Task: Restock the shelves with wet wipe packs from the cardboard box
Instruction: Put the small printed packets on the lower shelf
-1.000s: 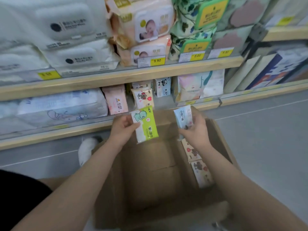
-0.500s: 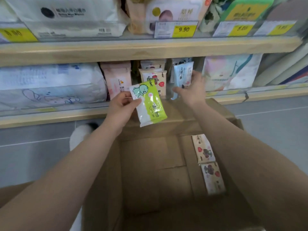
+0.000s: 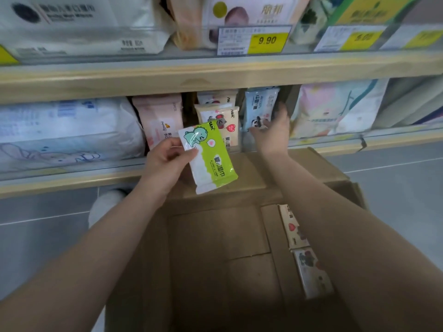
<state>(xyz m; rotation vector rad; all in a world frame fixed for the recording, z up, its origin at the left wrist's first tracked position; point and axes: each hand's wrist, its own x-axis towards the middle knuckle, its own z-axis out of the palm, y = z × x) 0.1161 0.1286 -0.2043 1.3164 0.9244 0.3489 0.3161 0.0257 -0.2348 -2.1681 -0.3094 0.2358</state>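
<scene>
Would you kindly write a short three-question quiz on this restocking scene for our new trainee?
1. True or false: the left hand holds the green pack.
2. How many packs remain in the box? A) none B) two C) five
3. Fill in: the right hand is at the ___ pack on the lower shelf.

Key: 1 true; 2 B, the two packs along the box's right side; 3 blue.

Right hand [image 3: 271,133] fingertips hidden behind blue pack [image 3: 260,109]; right arm partly covers boxed packs [image 3: 311,271].
</scene>
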